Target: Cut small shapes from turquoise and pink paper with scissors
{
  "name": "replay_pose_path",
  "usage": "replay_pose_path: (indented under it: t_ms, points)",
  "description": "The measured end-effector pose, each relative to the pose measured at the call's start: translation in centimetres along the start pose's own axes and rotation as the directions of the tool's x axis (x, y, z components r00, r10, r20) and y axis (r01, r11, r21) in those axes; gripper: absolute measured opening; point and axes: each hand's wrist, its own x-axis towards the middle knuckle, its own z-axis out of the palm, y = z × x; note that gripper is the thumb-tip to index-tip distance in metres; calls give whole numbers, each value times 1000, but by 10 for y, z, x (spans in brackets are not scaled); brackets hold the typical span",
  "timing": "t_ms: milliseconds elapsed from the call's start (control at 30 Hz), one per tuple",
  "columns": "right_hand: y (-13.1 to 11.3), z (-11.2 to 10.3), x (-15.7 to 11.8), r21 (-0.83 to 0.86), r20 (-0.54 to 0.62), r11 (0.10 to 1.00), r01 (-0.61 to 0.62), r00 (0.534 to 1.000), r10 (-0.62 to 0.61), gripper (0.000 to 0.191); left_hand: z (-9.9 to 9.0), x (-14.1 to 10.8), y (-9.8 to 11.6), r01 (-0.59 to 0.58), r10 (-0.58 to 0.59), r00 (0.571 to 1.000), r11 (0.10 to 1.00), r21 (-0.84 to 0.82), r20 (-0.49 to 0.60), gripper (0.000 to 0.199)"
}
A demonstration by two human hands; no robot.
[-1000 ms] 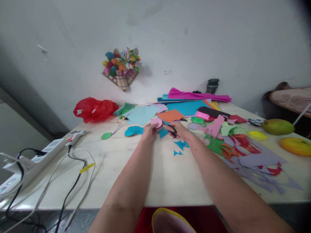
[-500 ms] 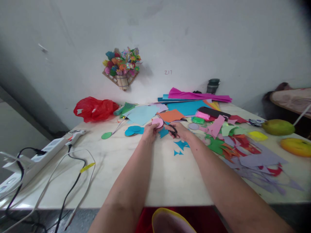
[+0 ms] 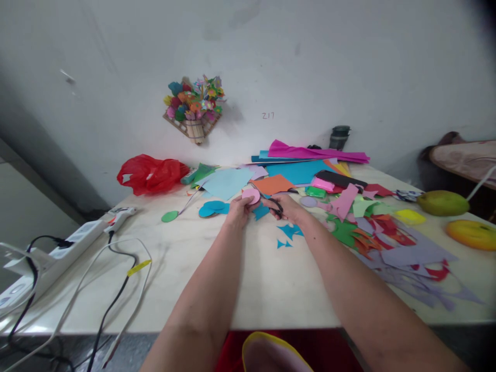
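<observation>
My left hand [image 3: 240, 207] pinches a pink paper circle [image 3: 251, 196] together with a piece of blue paper [image 3: 261, 211] beneath it. Black-handled scissors [image 3: 276, 207] are in my right hand [image 3: 290, 207], their blades pointing toward the edge of the held paper. Just left of my left hand lie blue paper circles [image 3: 211, 207] that overlap. Several small blue offcuts [image 3: 290, 231] rest on the table below my right hand. Behind the hands lie an orange sheet [image 3: 273, 184] and a light blue sheet [image 3: 227, 182].
At the left are a white power strip [image 3: 58, 258], cables and a glue gun [image 3: 118, 218]. A red plastic bag [image 3: 151, 174] sits at the back left. Paper scraps [image 3: 414, 248], a black phone [image 3: 341, 180] and mangoes [image 3: 444, 203] occupy the right side. A green circle [image 3: 169, 216] lies left of centre.
Both hands stay almost in place around the paper and scissors. The scissors have shifted very slightly; nothing was taken up or let go.
</observation>
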Motion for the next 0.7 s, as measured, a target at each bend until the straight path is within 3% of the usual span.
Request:
replay_pose_path:
  t_ms: [233,333,400,500,567,700]
  points:
    - [-7,-10,-5,5,-96,1000,-4,995,4,35,4,-6,2,-6,7,1000,999,41,-12,15]
    - [-6,-18,0,-79,-247,996,-50,969,29,35,5,-8,2,-31,31,1000,997,69,-1,14]
    - [-5,-23,3,-235,-383,966,-109,924,11,36,5,-8,2,-49,49,999,994,93,2,15]
    - [-5,-30,3,-532,-512,806,-261,857,-60,42,4,-7,2,-61,62,998,987,148,-5,20]
    - [-5,-33,1,-642,-547,685,-345,832,-94,47,5,-8,2,-62,65,998,980,188,-9,22]
    - [-3,-34,-2,-751,-527,523,-403,843,-109,49,6,-9,4,-58,57,998,967,247,13,23]
